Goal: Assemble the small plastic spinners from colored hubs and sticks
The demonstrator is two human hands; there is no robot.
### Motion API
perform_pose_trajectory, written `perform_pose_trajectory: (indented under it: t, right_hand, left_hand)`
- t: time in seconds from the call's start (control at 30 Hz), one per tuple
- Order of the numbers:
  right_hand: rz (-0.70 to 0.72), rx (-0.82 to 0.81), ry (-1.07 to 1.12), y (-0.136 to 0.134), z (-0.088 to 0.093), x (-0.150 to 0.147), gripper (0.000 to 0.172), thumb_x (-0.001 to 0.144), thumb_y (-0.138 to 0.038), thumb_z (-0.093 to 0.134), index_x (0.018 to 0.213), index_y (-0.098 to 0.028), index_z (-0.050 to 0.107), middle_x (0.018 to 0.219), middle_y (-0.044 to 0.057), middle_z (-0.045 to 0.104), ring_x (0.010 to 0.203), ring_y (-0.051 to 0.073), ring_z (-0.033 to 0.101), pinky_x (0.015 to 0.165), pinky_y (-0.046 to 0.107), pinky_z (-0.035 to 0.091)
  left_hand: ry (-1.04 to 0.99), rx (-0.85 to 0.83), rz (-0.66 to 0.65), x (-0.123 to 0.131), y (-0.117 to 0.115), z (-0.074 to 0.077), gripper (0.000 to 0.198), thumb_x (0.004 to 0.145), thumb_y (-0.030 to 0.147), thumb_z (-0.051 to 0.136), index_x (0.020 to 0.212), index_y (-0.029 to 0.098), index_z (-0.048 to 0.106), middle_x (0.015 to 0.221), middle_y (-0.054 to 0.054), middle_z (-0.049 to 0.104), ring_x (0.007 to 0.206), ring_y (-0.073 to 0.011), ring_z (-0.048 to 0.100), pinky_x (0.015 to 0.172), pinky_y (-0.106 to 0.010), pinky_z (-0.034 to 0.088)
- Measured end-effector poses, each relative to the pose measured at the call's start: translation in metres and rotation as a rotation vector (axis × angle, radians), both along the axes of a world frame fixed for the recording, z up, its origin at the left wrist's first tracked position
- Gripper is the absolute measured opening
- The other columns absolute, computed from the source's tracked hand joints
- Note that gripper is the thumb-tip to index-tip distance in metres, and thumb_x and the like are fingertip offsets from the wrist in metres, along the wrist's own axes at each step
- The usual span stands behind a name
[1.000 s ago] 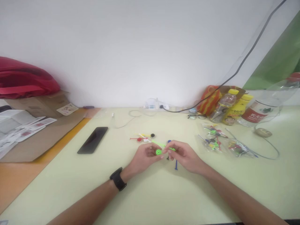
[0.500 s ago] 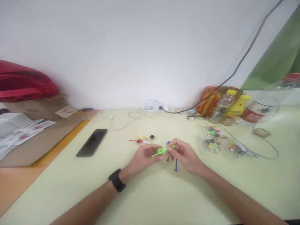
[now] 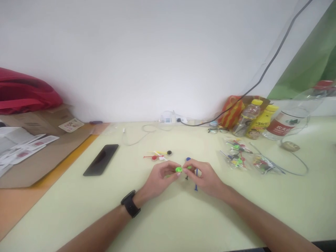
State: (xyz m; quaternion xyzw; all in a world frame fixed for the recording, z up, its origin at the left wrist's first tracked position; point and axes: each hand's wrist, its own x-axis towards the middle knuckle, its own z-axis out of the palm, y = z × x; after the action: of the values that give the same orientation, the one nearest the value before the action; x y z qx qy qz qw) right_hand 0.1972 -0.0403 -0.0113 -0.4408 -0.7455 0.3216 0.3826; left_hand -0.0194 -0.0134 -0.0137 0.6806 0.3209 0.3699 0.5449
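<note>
Left hand (image 3: 159,176) and right hand (image 3: 206,178) pinched a green piece (image 3: 179,169) between them, mid-tabletop (image 3: 168,224).
Red bag (image 3: 28,91) cut off at left edge; left fingers closed on the green piece, covering much of it, couldn't tell if one part or two; right fingers gripped its other side, partly hiding a blue stick (image 3: 196,183); bagged pieces (image 3: 237,154) jumbled, hard to separate; green panel (image 3: 301,70) cut off at right. Tabletop pale yellow-green, wall (image 3: 131,52) white.

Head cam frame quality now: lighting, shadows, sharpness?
Head view: wall brightest low, near the middle; head view: faint, soft shadow on the table below the right hand; head view: green piece too soft for fine detail.
</note>
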Motion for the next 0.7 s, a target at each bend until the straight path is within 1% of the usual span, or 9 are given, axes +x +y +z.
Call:
perform_pose_trajectory:
  t: [0.13,0.27,0.37,0.53,0.7]
  right_hand:
    - [0.014,0.026,-0.067,0.0007,-0.0023,0.0019,0.021,0.101,-0.037,0.051,0.095,-0.022,0.064,0.071,0.0,0.061,0.061,0.014,0.055,0.056,0.024,0.041]
    - [0.025,0.06,-0.12,0.0013,-0.004,0.0039,0.02,0.101,-0.036,0.051,0.094,-0.021,0.063,0.071,0.0,0.062,0.062,0.014,0.055,0.06,0.025,0.042]
    - [0.032,0.077,-0.152,0.0009,-0.0044,0.0047,0.019,0.101,-0.034,0.051,0.094,-0.021,0.064,0.07,-0.001,0.062,0.06,0.014,0.054,0.059,0.025,0.041]
    - [0.049,0.082,-0.178,-0.0002,-0.0017,0.0042,0.02,0.101,-0.034,0.051,0.093,-0.021,0.064,0.068,-0.001,0.061,0.06,0.014,0.053,0.06,0.026,0.041]
    - [0.073,0.093,-0.208,-0.001,0.0014,0.0046,0.02,0.1,-0.033,0.052,0.089,-0.022,0.063,0.066,-0.003,0.059,0.058,0.012,0.049,0.06,0.025,0.038]
  left_hand:
    - [0.024,0.073,0.024,-0.0002,-0.0016,0.0004,0.023,0.09,0.034,0.072,0.105,0.016,0.073,0.105,-0.01,0.075,0.099,-0.0236,0.072,0.094,-0.039,0.059]
    - [0.06,0.126,0.032,-0.0004,-0.0026,-0.0011,0.02,0.091,0.029,0.069,0.107,0.017,0.073,0.104,-0.009,0.074,0.098,-0.0221,0.071,0.093,-0.037,0.06]
    - [0.121,0.165,0.036,-0.0009,-0.0035,-0.0004,0.018,0.091,0.026,0.067,0.107,0.018,0.073,0.103,-0.008,0.074,0.096,-0.0213,0.071,0.09,-0.036,0.06]
    - [0.178,0.228,0.042,-0.0028,-0.0043,0.0021,0.017,0.089,0.022,0.067,0.103,0.018,0.074,0.099,-0.007,0.075,0.094,-0.0213,0.072,0.088,-0.034,0.061]
    - [0.212,0.248,0.043,-0.0046,-0.0036,0.0021,0.015,0.085,0.016,0.067,0.097,0.017,0.074,0.093,-0.006,0.075,0.088,-0.0199,0.071,0.084,-0.033,0.06]
